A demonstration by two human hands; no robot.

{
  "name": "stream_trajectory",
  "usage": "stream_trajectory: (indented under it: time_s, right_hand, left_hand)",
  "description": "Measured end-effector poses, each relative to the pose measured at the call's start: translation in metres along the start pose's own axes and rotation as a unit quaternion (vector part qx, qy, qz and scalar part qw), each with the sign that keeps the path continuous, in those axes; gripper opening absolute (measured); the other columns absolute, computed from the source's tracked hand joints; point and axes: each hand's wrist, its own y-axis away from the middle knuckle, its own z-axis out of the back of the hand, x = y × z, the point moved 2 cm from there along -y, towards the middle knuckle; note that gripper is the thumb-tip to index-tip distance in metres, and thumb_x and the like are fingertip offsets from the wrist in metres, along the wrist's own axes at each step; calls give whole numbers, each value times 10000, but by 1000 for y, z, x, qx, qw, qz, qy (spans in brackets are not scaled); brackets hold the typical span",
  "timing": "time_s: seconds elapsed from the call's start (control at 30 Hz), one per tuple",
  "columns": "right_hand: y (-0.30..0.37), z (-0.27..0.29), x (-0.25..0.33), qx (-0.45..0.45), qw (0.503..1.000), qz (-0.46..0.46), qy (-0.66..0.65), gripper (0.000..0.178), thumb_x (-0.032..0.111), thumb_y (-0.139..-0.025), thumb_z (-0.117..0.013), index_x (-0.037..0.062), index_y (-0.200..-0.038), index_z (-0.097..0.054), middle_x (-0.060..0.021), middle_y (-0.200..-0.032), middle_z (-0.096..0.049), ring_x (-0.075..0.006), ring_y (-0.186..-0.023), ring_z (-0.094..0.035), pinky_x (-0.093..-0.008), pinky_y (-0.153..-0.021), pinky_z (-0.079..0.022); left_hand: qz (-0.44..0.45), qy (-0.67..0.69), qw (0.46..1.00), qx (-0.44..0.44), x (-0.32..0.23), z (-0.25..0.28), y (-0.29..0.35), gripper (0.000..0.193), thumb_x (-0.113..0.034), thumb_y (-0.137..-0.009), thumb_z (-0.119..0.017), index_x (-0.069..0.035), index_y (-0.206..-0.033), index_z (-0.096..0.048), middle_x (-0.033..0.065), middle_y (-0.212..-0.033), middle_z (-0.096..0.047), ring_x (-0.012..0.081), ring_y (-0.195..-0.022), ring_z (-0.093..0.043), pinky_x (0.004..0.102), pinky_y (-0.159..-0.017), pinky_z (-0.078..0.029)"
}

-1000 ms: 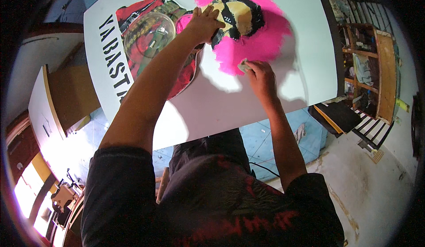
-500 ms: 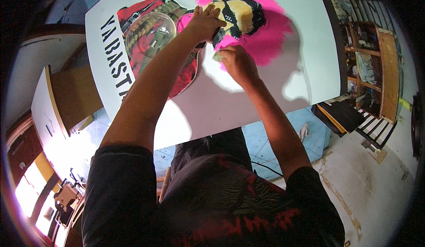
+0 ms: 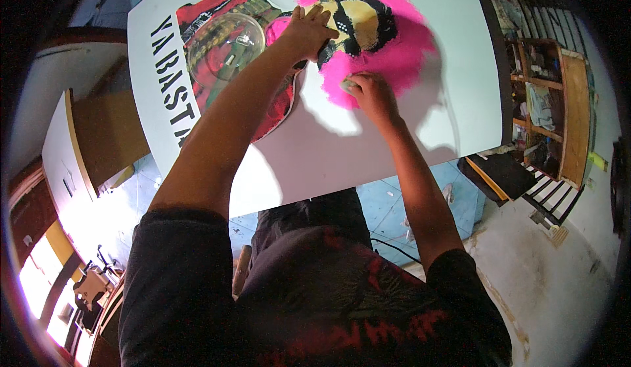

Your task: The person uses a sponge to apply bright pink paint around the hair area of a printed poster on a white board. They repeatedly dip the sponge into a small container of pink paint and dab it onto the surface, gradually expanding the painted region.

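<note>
Leftward from the left hand sits a clear bowl.

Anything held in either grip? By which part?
Right grip: small pale-green pad, pinched at its right side. Left grip: fingers spread, nothing visibly held.

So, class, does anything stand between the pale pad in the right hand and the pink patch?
Nothing visible does: the right hand holds the pale pad at the pink patch's lower part. The left hand lies farther left, out of the way.
</note>
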Motion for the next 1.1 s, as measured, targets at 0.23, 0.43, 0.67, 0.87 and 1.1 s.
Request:
stream_trajectory:
  time_s: [0.23, 0.43, 0.67, 0.87, 1.1]
  right_hand:
    - [27, -9, 14, 11, 1000, -12, -1, 222, 108, -818, -676, 66, -1033, -711, -139, -998, -701, -326, -944, -663, -445, -857, -526]
    - [53, -4, 7, -36, 999, -14, 25, 239, 67, -805, -692, 62, -1043, -705, -106, -1037, -700, -318, -959, -646, -432, -876, -522]
    - [15, 14, 36, -118, 992, 29, -31, 225, 78, -801, -687, 33, -1021, -703, -147, -989, -695, -341, -924, -645, -445, -847, -513]
    - [-49, -21, 27, 24, 995, 57, 81, 172, 80, -802, -647, 35, -959, -700, -164, -939, -677, -347, -933, -637, -444, -831, -509]
    - [-25, -27, 37, 28, 995, 90, 34, 157, 51, -784, -664, 47, -935, -704, -152, -913, -678, -343, -911, -641, -444, -822, -513]
  left_hand:
    - [19, -13, 999, 28, -2, 7, -2, 771, -290, -560, -914, -363, -1271, -623, 112, -1464, -442, 341, -1451, -306, 651, -1102, -288]
    - [6, 8, 1000, 20, 1, 4, -2, 784, -332, -538, -916, -350, -1262, -617, 120, -1485, -407, 380, -1440, -294, 673, -1073, -308]
    - [-9, 1, 1000, -4, 5, -7, -1, 783, -368, -522, -911, -340, -1250, -623, 131, -1495, -395, 398, -1451, -268, 705, -1050, -312]
    - [3, -2, 1000, 13, -1, 5, -3, 769, -343, -536, -908, -359, -1254, -633, 108, -1447, -441, 374, -1432, -309, 678, -1068, -307]
    - [-5, -4, 1000, 15, 4, -1, -1, 849, -376, -480, -927, -371, -1265, -607, 106, -1467, -413, 382, -1438, -290, 685, -1050, -322]
